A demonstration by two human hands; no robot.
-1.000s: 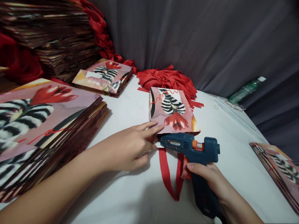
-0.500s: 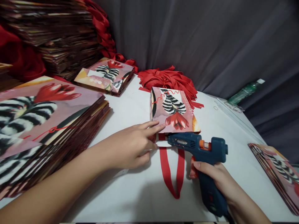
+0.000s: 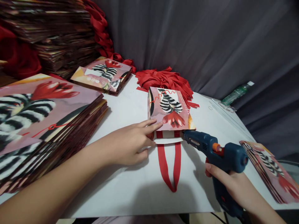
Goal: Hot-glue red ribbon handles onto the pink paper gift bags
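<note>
A printed paper bag (image 3: 169, 107), pink with zebra stripes and a red flower, lies flat on the white table, its mouth toward me. Out of that mouth a red ribbon handle (image 3: 177, 165) loops onto the tabletop. My left hand (image 3: 137, 141) rests at the bag's near left corner, index finger on the print and fingers spread at the mouth. In my right hand (image 3: 233, 183) is a dark blue glue gun (image 3: 215, 152), gripped by its handle. Its nozzle points left, at the right side of the bag's mouth. The nozzle tip is partly hidden there.
Large stacks of folded bags (image 3: 53, 115) fill the left, with another pile (image 3: 102, 74) behind. Red ribbons (image 3: 163, 79) lie heaped beyond the bag. A green bottle (image 3: 238, 93) lies at the back right, near more bags (image 3: 271, 171). Dark curtain (image 3: 198, 40) hangs behind.
My right hand has moved the glue gun rightward along the bag's mouth, from the left ribbon end to the right one. My left hand stays on the bag. The view has shifted slightly.
</note>
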